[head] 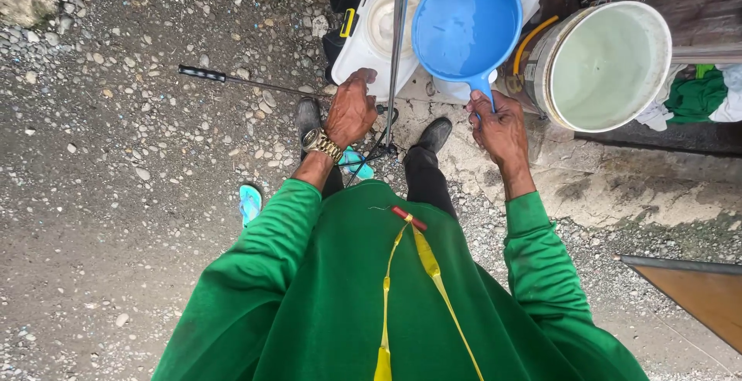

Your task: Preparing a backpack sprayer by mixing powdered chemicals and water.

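My right hand (501, 127) grips the handle of a blue plastic dipper (465, 25) that holds water, raised over a white sprayer tank (363, 41) with a round filler opening. My left hand (352, 109), with a gold wristwatch, rests on the near edge of that tank, fingers curled over it. A thin metal spray wand (398, 49) stands upright between my hands. A large white bucket (603, 64) full of water stands to the right of the dipper.
Gravel ground spreads to the left, with a black-handled rod (232, 81) lying on it. Blue flip-flops (250, 202) lie near my dark shoes (433, 135). Green cloth (699, 95) sits right of the bucket. A brown board (696, 292) is at lower right.
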